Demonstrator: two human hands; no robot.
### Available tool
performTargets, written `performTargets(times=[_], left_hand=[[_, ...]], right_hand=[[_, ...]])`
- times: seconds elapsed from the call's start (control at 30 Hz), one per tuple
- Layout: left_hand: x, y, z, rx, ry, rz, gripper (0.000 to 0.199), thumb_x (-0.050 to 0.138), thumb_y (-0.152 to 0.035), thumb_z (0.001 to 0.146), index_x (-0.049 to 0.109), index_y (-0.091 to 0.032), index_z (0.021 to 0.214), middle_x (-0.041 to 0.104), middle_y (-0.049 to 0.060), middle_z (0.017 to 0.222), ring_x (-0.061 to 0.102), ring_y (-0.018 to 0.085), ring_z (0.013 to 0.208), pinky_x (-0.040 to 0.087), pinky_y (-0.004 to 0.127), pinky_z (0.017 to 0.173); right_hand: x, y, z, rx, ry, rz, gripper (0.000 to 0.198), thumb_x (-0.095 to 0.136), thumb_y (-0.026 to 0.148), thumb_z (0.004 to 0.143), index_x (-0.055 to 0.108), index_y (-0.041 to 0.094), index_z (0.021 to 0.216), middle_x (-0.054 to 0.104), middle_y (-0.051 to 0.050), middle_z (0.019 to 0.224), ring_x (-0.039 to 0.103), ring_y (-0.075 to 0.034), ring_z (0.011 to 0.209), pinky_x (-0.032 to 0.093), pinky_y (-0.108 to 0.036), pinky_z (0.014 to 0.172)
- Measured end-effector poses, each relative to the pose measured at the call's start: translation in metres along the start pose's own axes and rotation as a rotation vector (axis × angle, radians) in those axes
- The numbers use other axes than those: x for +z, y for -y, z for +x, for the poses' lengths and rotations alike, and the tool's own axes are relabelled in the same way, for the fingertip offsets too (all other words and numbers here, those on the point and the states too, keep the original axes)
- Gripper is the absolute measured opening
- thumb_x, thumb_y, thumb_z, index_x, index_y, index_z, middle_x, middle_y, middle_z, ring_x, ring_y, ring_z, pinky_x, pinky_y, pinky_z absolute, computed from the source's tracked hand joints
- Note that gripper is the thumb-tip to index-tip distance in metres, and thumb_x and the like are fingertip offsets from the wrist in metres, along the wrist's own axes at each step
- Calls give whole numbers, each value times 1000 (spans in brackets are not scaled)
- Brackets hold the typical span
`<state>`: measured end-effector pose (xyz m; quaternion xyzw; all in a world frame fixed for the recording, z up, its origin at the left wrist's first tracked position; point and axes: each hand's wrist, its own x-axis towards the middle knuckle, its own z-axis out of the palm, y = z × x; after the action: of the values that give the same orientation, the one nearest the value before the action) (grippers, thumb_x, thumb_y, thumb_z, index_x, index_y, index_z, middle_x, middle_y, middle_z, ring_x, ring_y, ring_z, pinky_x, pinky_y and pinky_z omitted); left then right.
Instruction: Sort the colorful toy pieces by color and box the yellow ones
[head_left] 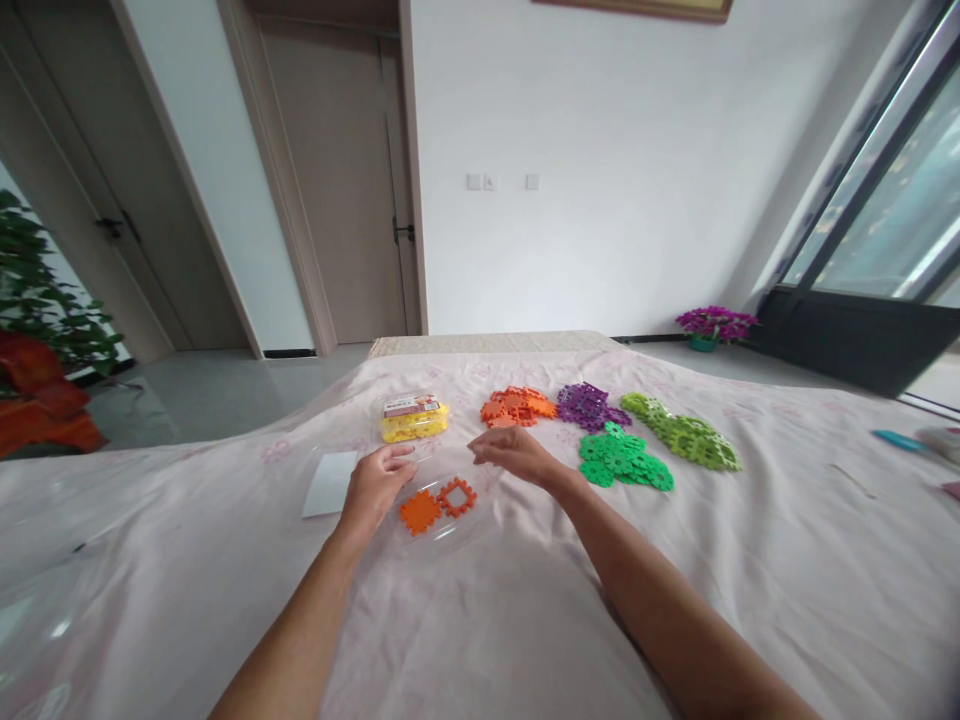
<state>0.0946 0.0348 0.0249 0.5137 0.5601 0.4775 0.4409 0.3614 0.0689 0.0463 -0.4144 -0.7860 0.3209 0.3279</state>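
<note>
A clear plastic box (pixel 450 536) lies on the cloth between my hands, with a solid orange toothed square piece (pixel 420 512) and an orange toothed frame piece (pixel 469 493) in it. My left hand (pixel 375 488) is at the box's upper left side, fingers bent and apart; nothing shows in them. Past the box's upper right, my right hand (pixel 517 453) has its fingertips drawn together; what they hold, if anything, is too small to make out. Just beyond that hand sits a pile of orange pieces (pixel 517 406).
A clear box of yellow pieces (pixel 414 420) stands behind my left hand; a white card (pixel 330 484) lies left. Purple (pixel 585 405), green (pixel 624 458) and lime pieces (pixel 684 436) form piles at right. Clear plastic (pixel 52 600) and a blue item (pixel 898 440) lie farther out.
</note>
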Motion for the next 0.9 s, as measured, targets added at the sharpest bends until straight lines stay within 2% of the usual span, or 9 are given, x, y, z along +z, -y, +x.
performTargets(times=[0.07,0.1,0.17,0.23,0.4,0.57,0.67,0.8,0.9], left_hand=[[-1,-2,-4,-25,65,-108,58,78,-40,66,65,-15,117,75,11,96,69,25,92,50,35,85],[-2,-3,-6,-35,103,-154,60,79,-41,67,63,-16,120,74,11,102,69,25,98,49,35,90],[-3,-3,-10,-36,162,-254,62,78,-39,70,60,-19,125,72,11,114,65,24,111,47,37,99],[-3,0,-13,-24,164,-338,60,76,-34,72,57,-21,128,69,11,120,62,23,117,44,38,104],[6,6,-15,-28,131,-476,51,73,-31,73,58,-20,121,72,10,114,67,22,109,44,40,106],[8,7,-14,-27,143,-484,50,75,-34,71,60,-18,117,72,10,113,70,24,103,46,42,103],[7,8,-13,-27,173,-449,47,74,-34,72,62,-17,114,72,11,114,70,24,104,46,41,104],[6,11,-11,-22,187,-422,46,74,-35,72,63,-16,112,73,12,110,69,24,105,44,42,105],[6,12,-10,-21,181,-423,46,75,-35,71,64,-16,111,74,12,107,70,24,104,44,42,105]], right_hand=[[-8,-14,1,81,-239,-84,36,48,42,93,75,17,90,73,-6,90,67,-21,84,52,-31,76],[-12,-23,1,116,-378,-174,34,46,38,94,74,18,95,73,-6,93,66,-22,88,51,-32,80],[-18,-44,-2,161,-583,-385,31,46,31,93,71,20,108,69,-8,112,62,-25,104,47,-36,92],[-23,-64,-5,185,-650,-556,37,48,28,92,64,20,124,60,-11,130,55,-27,118,42,-40,102],[-22,-86,-6,212,-592,-736,55,52,35,92,47,18,144,47,-14,145,44,-29,129,36,-43,108],[-6,-75,8,103,-446,-829,59,50,38,95,38,22,151,32,-10,158,26,-28,144,26,-43,115],[3,-70,14,117,-354,-863,60,51,40,95,37,27,152,25,-8,161,17,-29,148,23,-47,116],[6,-66,14,121,-248,-869,50,53,36,94,50,30,144,40,-7,154,21,-29,146,19,-49,117],[4,-60,10,87,-246,-840,42,55,34,93,59,29,134,55,-7,142,35,-28,138,24,-45,114]])
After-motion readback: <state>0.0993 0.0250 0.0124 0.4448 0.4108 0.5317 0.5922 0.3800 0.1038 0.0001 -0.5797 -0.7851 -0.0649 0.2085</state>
